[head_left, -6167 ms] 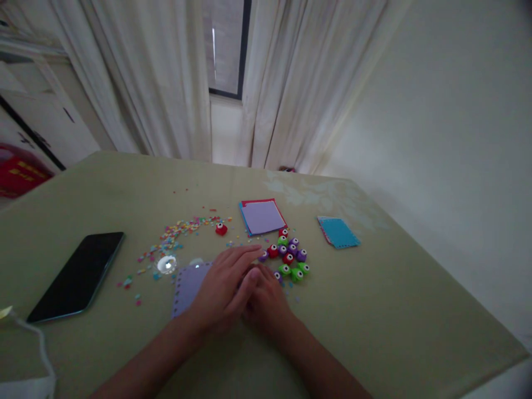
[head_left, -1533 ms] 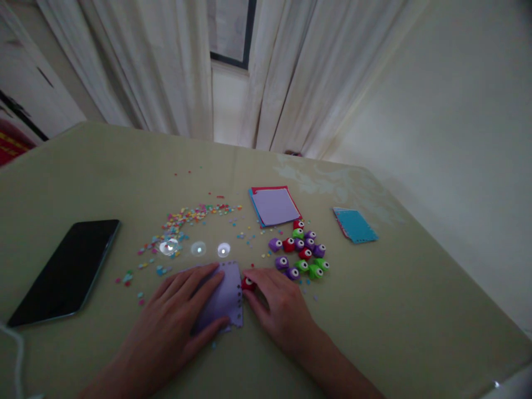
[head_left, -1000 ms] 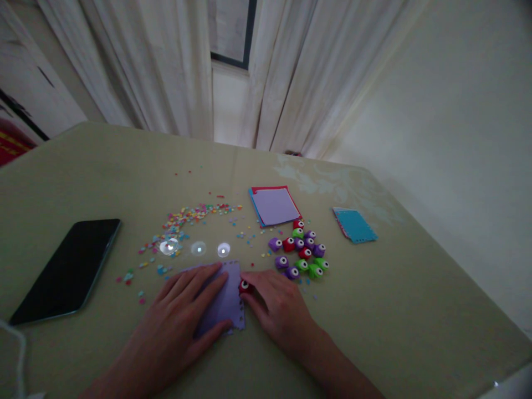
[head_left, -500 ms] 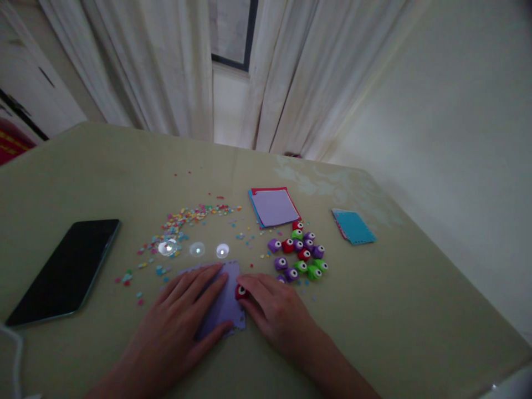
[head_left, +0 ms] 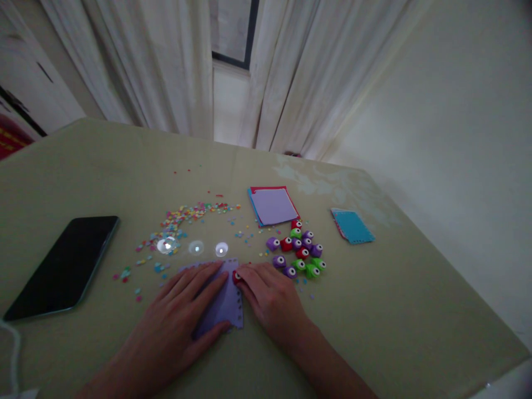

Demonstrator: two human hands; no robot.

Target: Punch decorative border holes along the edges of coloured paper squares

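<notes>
Fingers spread, my left hand (head_left: pixel 178 316) lies flat on a light purple sheet (head_left: pixel 226 305), covering its left part. A row of small holes runs along the sheet's right edge, with more along its top edge. My right hand (head_left: pixel 272 296) pinches a small red piece with a white-and-black eye (head_left: pixel 236 277) at the sheet's upper right edge. The fingers partly hide this piece, and I cannot tell whether it grips the sheet or only rests against it. Just beyond my right hand is a cluster of similar eyed pieces (head_left: pixel 299 265), red, green and purple.
Small multicoloured confetti bits (head_left: pixel 183 216) are scattered behind the sheet, near several clear round discs (head_left: pixel 221 249). A stack of square sheets (head_left: pixel 274 206) lies farther back, a blue hole-edged stack (head_left: pixel 353 226) to the right. A black tablet or phone (head_left: pixel 62 266) lies left, beside a white cable (head_left: pixel 15 354).
My hands were together earlier; now the left lies flat on the sheet and the right pinches the red piece. Lately the red piece has shifted slightly left, then up along the sheet's right edge.
</notes>
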